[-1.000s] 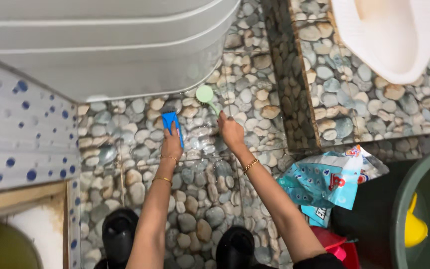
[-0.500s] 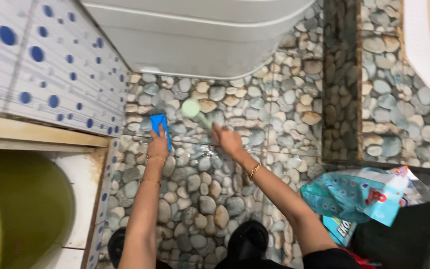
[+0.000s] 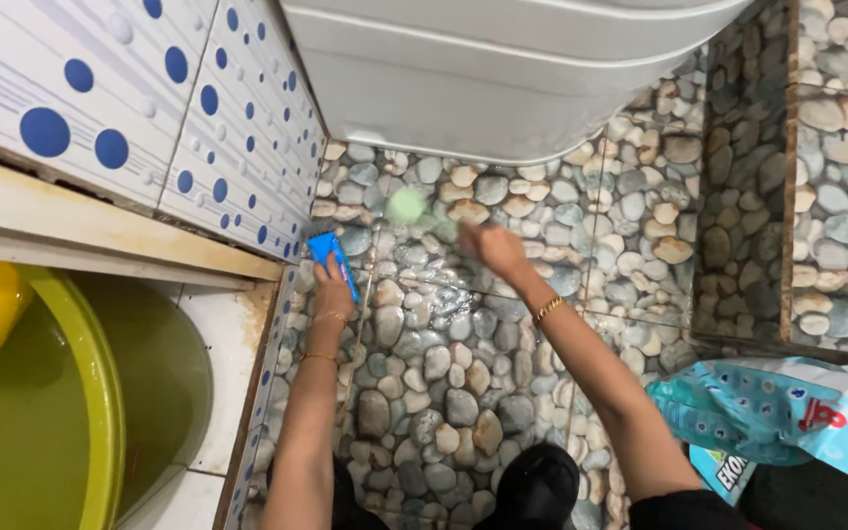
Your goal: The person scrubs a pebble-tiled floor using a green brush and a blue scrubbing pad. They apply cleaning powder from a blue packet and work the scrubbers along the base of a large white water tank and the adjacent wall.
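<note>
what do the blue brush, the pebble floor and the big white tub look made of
The blue brush in the left hand looks like moulded plastic: even bright colour, a slight sheen. The pebble floor seems to be glazed printed tile rather than loose stones: straight grout lines cut through the pebbles, and it glints wet. The big white tub looks like smooth plastic, with stepped moulded ridges; hard to be sure.

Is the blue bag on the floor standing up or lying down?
Lying down. The blue bag is flopped flat and crumpled on the pebble floor, by the person's right arm. Whether it is full or empty cannot be told.
</note>
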